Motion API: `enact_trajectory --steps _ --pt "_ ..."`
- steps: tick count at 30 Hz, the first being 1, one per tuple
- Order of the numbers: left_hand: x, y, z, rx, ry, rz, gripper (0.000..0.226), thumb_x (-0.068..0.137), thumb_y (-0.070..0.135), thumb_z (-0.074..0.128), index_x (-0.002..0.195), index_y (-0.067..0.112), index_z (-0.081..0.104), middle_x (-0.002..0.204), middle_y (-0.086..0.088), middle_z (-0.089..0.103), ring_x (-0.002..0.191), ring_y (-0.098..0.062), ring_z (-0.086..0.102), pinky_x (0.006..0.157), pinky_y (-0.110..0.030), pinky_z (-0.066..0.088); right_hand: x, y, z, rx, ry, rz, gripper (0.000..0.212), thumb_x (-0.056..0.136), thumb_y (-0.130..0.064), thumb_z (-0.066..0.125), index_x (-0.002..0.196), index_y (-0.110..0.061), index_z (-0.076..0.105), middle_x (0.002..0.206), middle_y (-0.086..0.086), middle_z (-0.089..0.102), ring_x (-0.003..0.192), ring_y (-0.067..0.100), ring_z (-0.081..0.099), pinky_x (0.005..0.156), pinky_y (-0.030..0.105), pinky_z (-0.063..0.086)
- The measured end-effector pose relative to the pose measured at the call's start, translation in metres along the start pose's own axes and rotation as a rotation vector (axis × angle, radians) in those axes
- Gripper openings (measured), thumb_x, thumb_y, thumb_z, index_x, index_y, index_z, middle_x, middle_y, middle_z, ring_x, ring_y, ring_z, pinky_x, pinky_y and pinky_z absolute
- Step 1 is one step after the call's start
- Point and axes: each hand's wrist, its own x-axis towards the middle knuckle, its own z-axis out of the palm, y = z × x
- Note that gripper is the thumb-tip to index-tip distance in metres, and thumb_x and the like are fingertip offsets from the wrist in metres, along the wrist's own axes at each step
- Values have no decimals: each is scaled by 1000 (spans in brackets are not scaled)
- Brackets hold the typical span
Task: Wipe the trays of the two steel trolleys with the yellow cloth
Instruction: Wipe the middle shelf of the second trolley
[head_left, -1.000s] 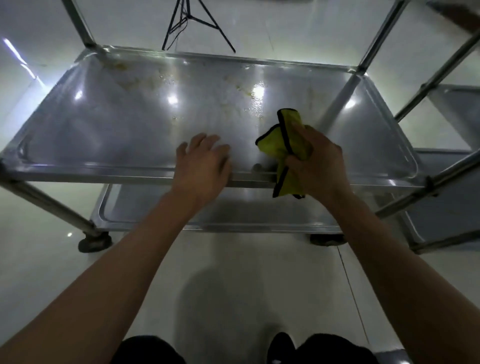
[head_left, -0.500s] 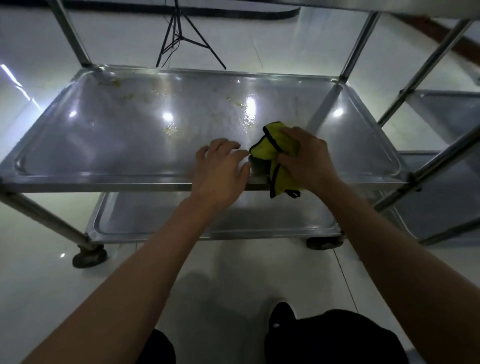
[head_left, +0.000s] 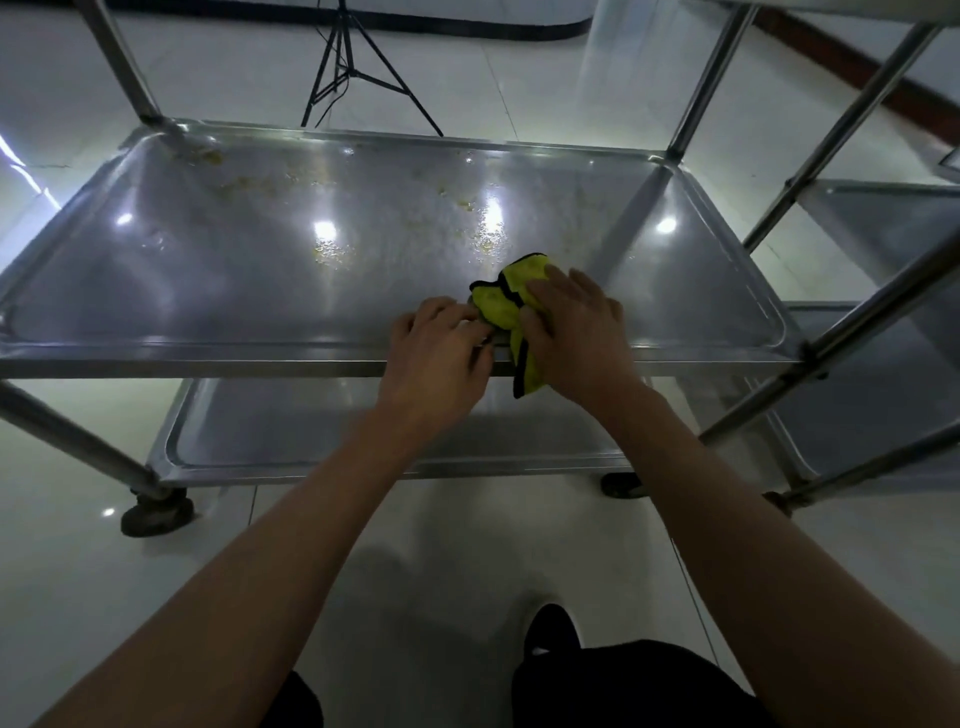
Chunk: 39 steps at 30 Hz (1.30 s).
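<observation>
A steel trolley stands before me; its middle tray (head_left: 208, 291) carries yellowish smears across the far half. The yellow cloth (head_left: 506, 301), edged in black, is bunched at the tray's near rim and hangs partly over it. My right hand (head_left: 576, 338) grips the cloth from the right. My left hand (head_left: 441, 348) rests on the near rim, its fingertips touching the cloth's left edge; whether it holds the cloth is unclear. A lower tray (head_left: 311, 436) lies underneath. A second trolley's trays (head_left: 883, 228) show at the right.
A black tripod (head_left: 353, 67) stands on the pale tiled floor behind the trolley. Upright steel posts (head_left: 711, 78) rise at the tray corners, and slanted tubes of the second trolley (head_left: 852, 338) cross the right side. Castors (head_left: 156, 512) sit on the floor.
My left hand slid right along the near rim until its fingertips met the cloth. My right hand with the cloth stayed at the rim. The view tilted, showing more of the floor and tripod.
</observation>
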Motion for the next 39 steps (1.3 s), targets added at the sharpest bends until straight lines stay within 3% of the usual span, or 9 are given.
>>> enact_trajectory --steps 3,6,11,18,24,39 --pt "1 0 3 -13 28 14 24 95 25 56 108 22 75 117 6 67 121 -24 50 97 -44 41 -5 1 2 -11 -37 -23 55 92 -46 32 136 -21 52 148 1 47 141 28 35 110 46 27" --pt "5 0 6 -38 53 39 20 94 27 60 101 20 78 107 4 68 113 -25 53 92 -46 44 -5 6 4 -69 -27 -89 49 92 -40 35 130 -18 56 143 3 51 135 27 41 102 45 38" --pt "10 5 10 -88 104 47 12 89 24 69 90 19 80 97 2 66 106 -27 53 82 -43 46 -2 6 6 -47 -25 -84 50 87 -38 31 121 -19 62 140 0 55 130 24 46 97 44 43" --pt "9 4 10 -113 110 55 10 87 20 70 88 19 80 103 3 65 111 -26 51 83 -43 46 0 25 2 3 -56 -46 45 89 -33 39 126 -24 62 147 1 50 138 25 40 104 46 35" --pt "10 2 12 -97 139 70 7 86 20 73 82 21 79 100 3 64 108 -22 51 82 -35 36 -6 70 -12 -9 -16 25 36 91 -30 43 120 -24 64 141 -3 53 134 23 42 101 42 33" --pt "9 0 14 -109 166 97 16 86 25 64 83 18 78 95 3 65 102 -27 56 81 -46 47 -13 132 -38 9 26 261 39 93 -28 47 127 -27 64 148 -3 49 138 20 38 110 46 28"
